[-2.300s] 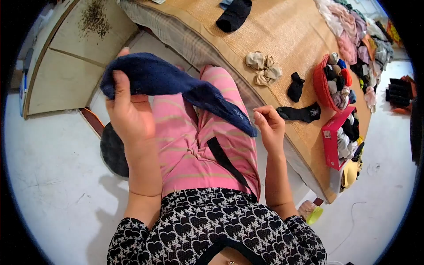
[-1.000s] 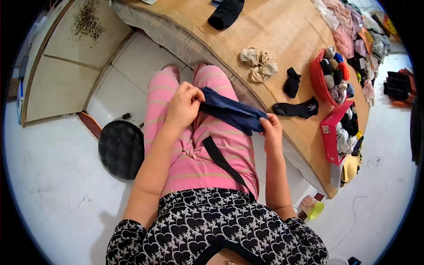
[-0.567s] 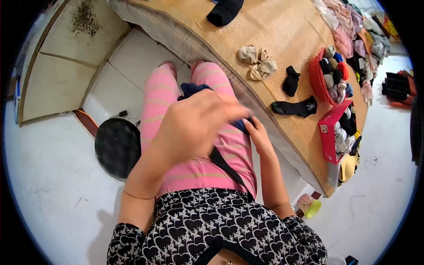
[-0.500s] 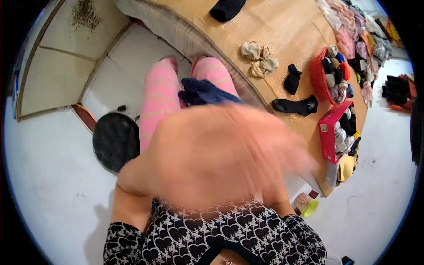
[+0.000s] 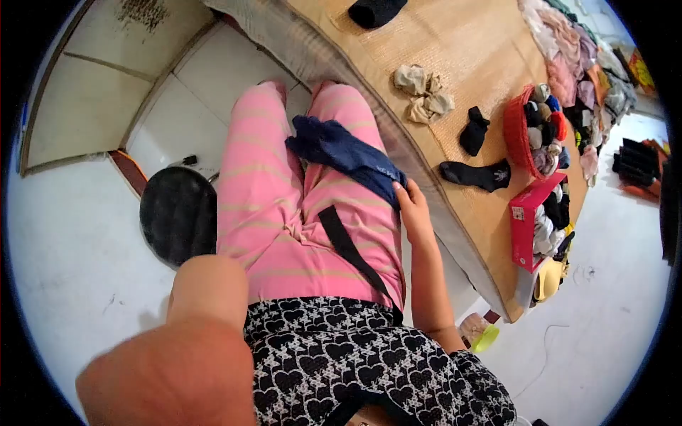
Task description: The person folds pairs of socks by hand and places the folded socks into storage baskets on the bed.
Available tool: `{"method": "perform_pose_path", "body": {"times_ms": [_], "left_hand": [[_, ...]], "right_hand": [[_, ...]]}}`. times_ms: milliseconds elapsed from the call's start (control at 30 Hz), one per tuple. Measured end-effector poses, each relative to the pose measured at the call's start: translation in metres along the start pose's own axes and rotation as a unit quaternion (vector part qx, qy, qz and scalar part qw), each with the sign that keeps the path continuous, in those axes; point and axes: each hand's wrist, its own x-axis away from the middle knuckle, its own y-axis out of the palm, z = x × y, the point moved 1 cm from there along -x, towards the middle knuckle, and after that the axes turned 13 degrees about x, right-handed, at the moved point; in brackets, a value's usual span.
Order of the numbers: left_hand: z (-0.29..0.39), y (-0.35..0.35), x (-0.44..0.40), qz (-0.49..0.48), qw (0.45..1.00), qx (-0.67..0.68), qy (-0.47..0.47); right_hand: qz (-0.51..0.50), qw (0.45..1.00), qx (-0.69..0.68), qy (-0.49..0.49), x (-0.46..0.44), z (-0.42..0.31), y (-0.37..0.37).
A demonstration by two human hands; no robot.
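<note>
A navy blue sock lies stretched across the pink striped trousers on my lap. My right hand grips its right end, thumb on top near some small pale lettering. My left hand is raised close to the camera at the lower left, blurred, and its fingers do not show. A black strap hangs over the trousers below the sock. To the right, a black sock with a pale mark, another black sock and a beige sock pair lie on the mat-covered bed.
A red basket of rolled socks and a pink box of socks stand along the bed's right side. Clothes are heaped behind them. Another black item lies at the top. A round black stool stands at left.
My left hand has swept from in front of my lap down to the lower left, uncovering the trousers and strap. My right hand now shows on the navy sock.
</note>
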Motion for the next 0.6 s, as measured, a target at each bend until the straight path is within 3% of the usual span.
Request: {"method": "perform_pose_path", "body": {"times_ms": [100,167,233,267,367,533,600], "left_hand": [[-0.005,-0.019,0.011,0.137,0.989,0.034,-0.05],[-0.033,-0.014,0.028,0.195,0.964,0.035,-0.177],[-0.084,0.01,0.062,0.173,0.912,0.008,-0.372],[-0.109,0.021,0.084,0.075,0.952,-0.056,-0.29],[-0.125,0.064,0.125,-0.049,0.949,-0.063,-0.305],[-0.126,0.087,0.142,-0.151,0.908,-0.079,-0.383],[-0.124,0.091,0.138,-0.147,0.902,-0.09,-0.396]], "right_hand": [[-0.002,1.0,-0.014,0.004,0.002,-0.001,-0.003],[-0.011,0.998,-0.068,-0.001,0.002,-0.007,0.002],[0.004,0.996,-0.082,-0.015,-0.003,-0.002,0.007],[0.006,0.997,-0.083,-0.005,-0.003,-0.003,0.007],[0.007,0.996,-0.091,-0.003,0.001,-0.012,0.001],[0.05,0.991,-0.111,-0.051,0.018,-0.047,-0.01],[0.054,0.991,-0.094,-0.076,0.026,-0.064,-0.01]]}}
